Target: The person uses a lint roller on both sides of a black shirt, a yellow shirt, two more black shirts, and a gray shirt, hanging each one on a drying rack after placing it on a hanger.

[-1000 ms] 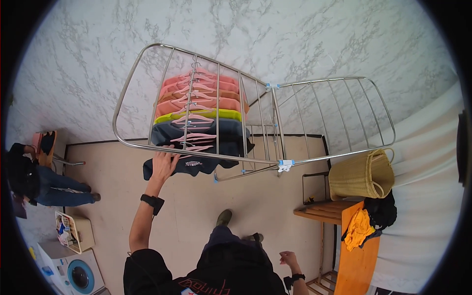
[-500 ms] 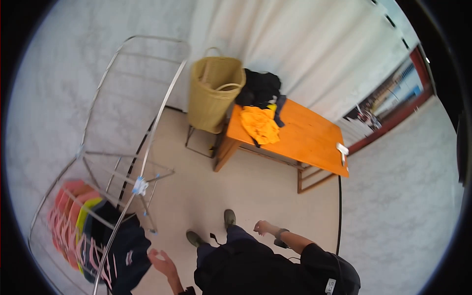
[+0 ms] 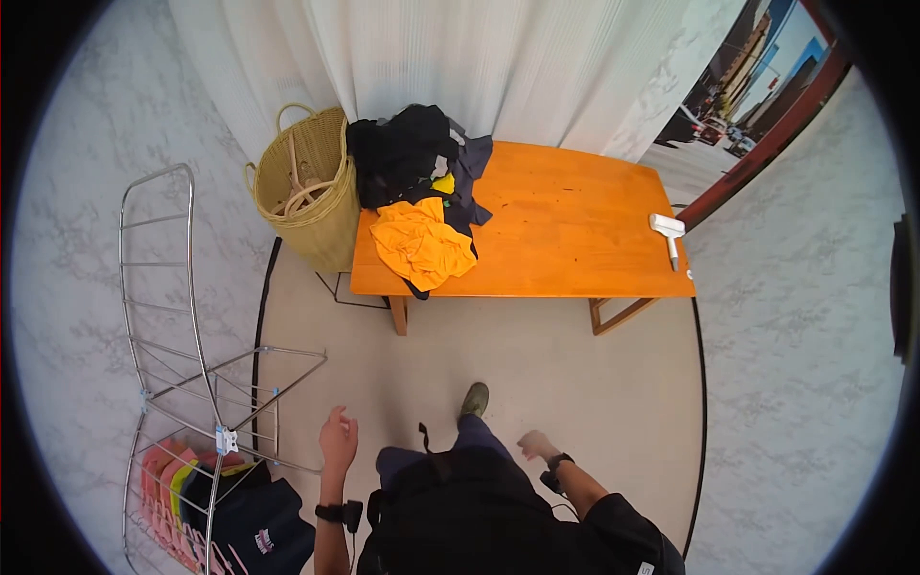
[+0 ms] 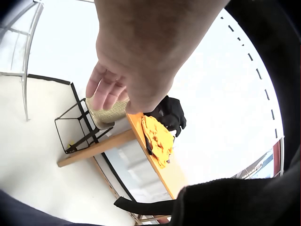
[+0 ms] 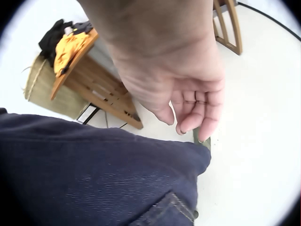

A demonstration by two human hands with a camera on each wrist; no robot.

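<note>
My left hand (image 3: pixel 338 441) hangs in the air over the floor, fingers loosely bent and holding nothing. On the other side of my body, my right hand (image 3: pixel 537 445) hangs with relaxed, half-curled fingers, also holding nothing. In the right wrist view its thumb (image 5: pixel 164 114) stands apart from the fingers. Left of my left hand, a dark navy T-shirt (image 3: pixel 251 522) with a small chest print is on the metal drying rack (image 3: pixel 195 278). Behind that shirt, yellow and salmon-pink garments (image 3: pixel 158 465) hang on pink hangers.
Ahead is an orange wooden table (image 3: pixel 565 220) bearing a crumpled orange garment (image 3: pixel 422 244) and a heap of black clothes (image 3: pixel 402 153). A white lint roller (image 3: pixel 668 230) lies at its right end. A wicker basket (image 3: pixel 326 225) with hangers inside stands left of it.
The left hand has left the shirts on the rack. My view has turned right, so the rack is now at lower left and the table straight ahead.
</note>
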